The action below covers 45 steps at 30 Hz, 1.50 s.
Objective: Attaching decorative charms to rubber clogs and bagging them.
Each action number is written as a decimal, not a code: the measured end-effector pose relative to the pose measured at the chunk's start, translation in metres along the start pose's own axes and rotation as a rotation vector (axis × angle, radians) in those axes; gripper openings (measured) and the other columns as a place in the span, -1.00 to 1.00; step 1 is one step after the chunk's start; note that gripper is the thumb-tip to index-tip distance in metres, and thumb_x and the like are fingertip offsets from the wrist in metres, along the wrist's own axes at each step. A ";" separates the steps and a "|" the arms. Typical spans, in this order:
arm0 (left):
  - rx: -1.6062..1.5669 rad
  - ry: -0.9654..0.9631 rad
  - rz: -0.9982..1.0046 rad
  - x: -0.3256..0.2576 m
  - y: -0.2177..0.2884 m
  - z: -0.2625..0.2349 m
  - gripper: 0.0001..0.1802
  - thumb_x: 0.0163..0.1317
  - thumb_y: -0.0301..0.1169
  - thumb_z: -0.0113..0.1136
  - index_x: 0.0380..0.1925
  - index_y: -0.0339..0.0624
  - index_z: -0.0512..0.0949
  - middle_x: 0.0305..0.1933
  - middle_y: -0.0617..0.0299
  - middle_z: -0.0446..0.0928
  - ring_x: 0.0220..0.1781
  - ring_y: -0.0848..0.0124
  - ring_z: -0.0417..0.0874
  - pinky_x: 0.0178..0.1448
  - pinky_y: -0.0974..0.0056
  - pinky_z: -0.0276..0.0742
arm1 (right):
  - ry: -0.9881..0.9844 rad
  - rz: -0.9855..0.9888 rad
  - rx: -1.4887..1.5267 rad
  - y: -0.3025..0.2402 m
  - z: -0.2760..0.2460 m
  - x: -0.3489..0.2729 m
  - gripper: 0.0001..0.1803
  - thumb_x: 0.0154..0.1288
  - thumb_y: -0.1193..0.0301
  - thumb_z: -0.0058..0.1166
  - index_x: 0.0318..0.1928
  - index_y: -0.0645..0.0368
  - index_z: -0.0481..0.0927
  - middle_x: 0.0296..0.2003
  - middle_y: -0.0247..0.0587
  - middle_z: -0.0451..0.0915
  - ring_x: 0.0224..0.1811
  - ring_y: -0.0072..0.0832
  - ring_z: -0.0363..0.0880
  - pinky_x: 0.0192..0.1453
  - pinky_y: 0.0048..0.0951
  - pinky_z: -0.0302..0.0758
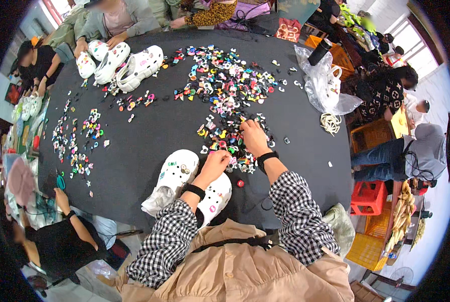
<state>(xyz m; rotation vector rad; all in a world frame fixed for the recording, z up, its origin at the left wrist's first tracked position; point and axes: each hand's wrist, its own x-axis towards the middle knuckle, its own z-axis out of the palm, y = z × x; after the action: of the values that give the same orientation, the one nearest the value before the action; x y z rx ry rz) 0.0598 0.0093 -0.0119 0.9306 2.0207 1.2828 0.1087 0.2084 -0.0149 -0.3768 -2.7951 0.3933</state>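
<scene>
Two white clogs lie side by side in front of me. The left clog [176, 171] carries several small charms and has clear plastic stuffed in its heel end. Over the toe of the right clog [217, 194], which also bears charms, is my left hand [216, 165], its fingers pinched together; whatever they hold is too small to make out. My right hand [255, 138] reaches into a heap of colourful shoe charms [230, 133], fingertips drawn together among the pieces, and I cannot see what is between them. Each wrist wears a black band.
More charms [79, 146] are strewn on the left of the black table [149, 121]. Further white clogs [139, 68] stand at the far left by another person's hands. A clear plastic bag [325, 90], a black bottle [319, 52] and a cord bundle [330, 123] lie at the right edge.
</scene>
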 end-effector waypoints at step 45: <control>0.321 0.244 0.129 0.001 -0.004 -0.004 -0.89 0.17 -0.48 0.15 -0.34 -0.31 0.54 0.10 0.00 0.49 0.18 0.06 0.45 0.22 0.15 0.37 | 0.027 0.253 0.444 -0.002 -0.051 -0.091 -0.81 0.23 0.49 0.04 -0.12 0.19 0.48 -0.17 -0.02 0.56 -0.13 -0.09 0.55 -0.09 -0.18 0.49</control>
<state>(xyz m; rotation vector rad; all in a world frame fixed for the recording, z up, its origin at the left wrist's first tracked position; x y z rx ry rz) 0.0549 0.0073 -0.0137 1.1092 2.4440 1.2082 0.2083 0.1911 0.0097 -0.6196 -2.5365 1.0310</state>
